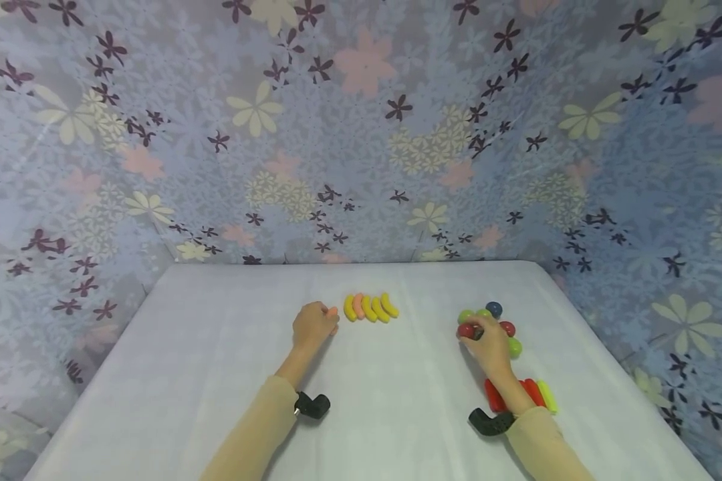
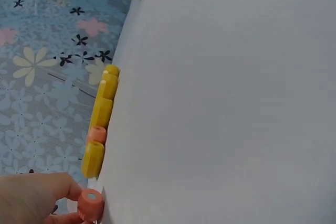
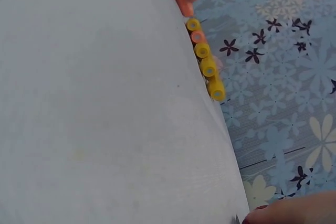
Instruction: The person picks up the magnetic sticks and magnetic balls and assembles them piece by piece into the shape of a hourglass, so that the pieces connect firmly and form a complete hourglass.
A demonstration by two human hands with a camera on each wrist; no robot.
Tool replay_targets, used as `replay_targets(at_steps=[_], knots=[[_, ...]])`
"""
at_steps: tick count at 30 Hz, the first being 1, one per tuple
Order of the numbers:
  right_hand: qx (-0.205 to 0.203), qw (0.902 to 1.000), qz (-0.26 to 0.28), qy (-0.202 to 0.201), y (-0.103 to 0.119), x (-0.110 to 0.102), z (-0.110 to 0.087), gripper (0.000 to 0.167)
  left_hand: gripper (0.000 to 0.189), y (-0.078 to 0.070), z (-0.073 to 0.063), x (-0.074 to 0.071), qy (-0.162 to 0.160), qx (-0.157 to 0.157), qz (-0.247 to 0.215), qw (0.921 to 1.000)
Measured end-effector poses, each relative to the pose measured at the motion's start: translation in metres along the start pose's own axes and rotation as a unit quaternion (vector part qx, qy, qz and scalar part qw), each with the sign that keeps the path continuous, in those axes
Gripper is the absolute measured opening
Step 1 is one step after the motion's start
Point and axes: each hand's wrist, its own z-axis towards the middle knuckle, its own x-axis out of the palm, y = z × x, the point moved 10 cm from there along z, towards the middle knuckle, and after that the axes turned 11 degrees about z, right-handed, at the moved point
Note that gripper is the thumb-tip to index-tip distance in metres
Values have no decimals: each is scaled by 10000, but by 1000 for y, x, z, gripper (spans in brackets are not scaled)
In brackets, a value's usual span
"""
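Left hand (image 1: 311, 327), pinching an orange piece (image 1: 333, 312) left of 5 curved pieces (image 1: 369, 308), could bump them askew; right hand (image 1: 489, 342) pinches red ball (image 1: 466, 331).

backdrop (image 1: 361, 160): blue-grey floral pattern, rear and both sides | table (image 1: 204, 334): white top | light: soft

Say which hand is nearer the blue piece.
Right: the right hand is just this side of the blue piece; the left hand is well to its left.

Orange piece (image 2: 90, 209) and yellow pieces (image 2: 101, 113), smooth plastic look, red ball (image 1: 466, 331), glossy, white surface (image 1: 397, 401), matt, floral backdrop (image 1: 337, 133), printed cloth, beige sleeves (image 1: 249, 431), matt cloth
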Motion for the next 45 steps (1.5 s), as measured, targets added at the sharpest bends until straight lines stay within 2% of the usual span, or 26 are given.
replay_targets(at_steps=[3,7,12,15,18,23,32,41,45], knots=[[-44,9999,-95,12,4,5,2,44,23,12,-7,-12,-113,66,145,9998],[-223,9996,-4,-178,14,6,4,42,23,26,-19,-26,-157,188,222,9995],[-404,9986,265,-225,30,10,5,40,21,42,-35,-39,12,223,-49,9997],[-413,9981,449,-114,37,17,4,39,19,49,-45,-43,69,199,-183,9996],[-418,9963,742,71,40,27,3,40,18,51,-54,-44,160,191,-320,9992],[-340,9916,1171,424,44,50,2,41,16,45,-62,-34,296,313,-585,9974],[-448,9819,1667,785,66,92,-6,39,19,26,-71,-20,391,678,-866,9932],[-544,9669,2137,1284,90,133,-21,39,22,5,-87,-6,565,1062,-896,9887],[-620,9612,2246,1476,101,149,-28,37,22,-2,-92,-6,468,1161,-880,9882]])
